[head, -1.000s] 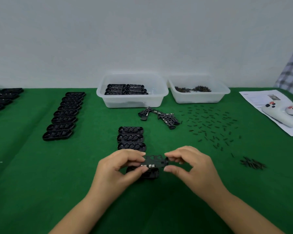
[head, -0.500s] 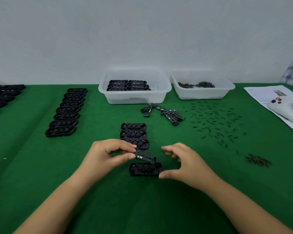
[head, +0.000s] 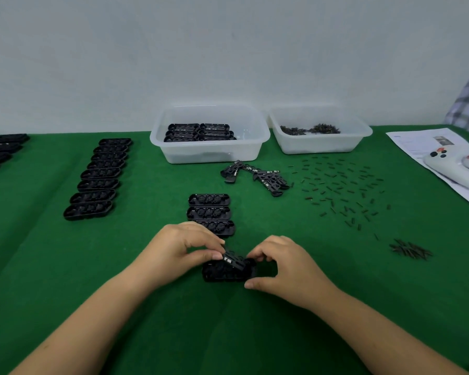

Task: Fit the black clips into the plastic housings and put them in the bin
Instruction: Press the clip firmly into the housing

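Noted at lower centre of frame: black clip (head: 233,259) pinched tilted by left hand (head: 179,253) over housing (head: 222,273), right hand (head: 284,269) gripping the housing's right end.

Plain pale wall (head: 228,50) behind — green cloth-covered table (head: 52,266) below.

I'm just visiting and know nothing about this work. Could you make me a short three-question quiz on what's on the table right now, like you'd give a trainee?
1. True or false: the left hand pinches a black clip over the housing that the right hand steadies.
2. Which bin holds finished housings? A) the left bin B) the right bin
3. Fill in: just beyond the hands, ___ housings lie in a short row.

Key: 1 true; 2 A; 3 three.
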